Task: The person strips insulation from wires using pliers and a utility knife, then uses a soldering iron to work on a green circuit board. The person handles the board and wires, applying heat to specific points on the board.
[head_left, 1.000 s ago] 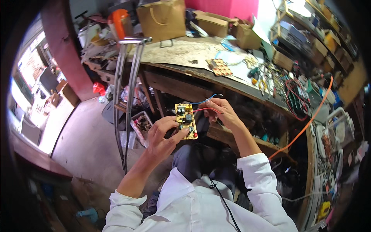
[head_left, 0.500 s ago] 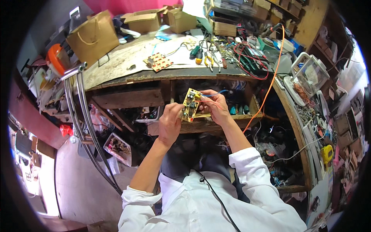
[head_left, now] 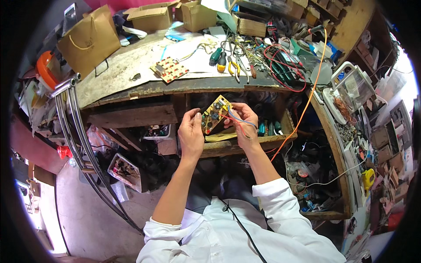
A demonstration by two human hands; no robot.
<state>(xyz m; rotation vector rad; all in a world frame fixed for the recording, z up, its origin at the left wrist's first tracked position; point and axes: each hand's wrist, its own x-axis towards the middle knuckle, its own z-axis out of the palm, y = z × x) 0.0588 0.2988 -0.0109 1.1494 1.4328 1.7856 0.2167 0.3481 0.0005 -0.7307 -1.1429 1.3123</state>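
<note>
A yellow circuit board with dark components is held up in front of the open drawer, tilted with its upper end to the right. My right hand grips its right edge. A blue wire and a red wire run from the board across the right hand's fingers. My left hand is at the board's left edge, thumb and fingers bent against it; the exact contact is partly hidden.
On the bench lie a second board with red spots, screwdrivers and pliers. The wooden drawer juts out below the hands. An orange cable hangs at right; metal tubes stand at left.
The board has turned clockwise, its upper end now leaning further right. My left hand has opened out from a blurred curl and settled at the board's left edge. The wires have shifted over my right hand.
</note>
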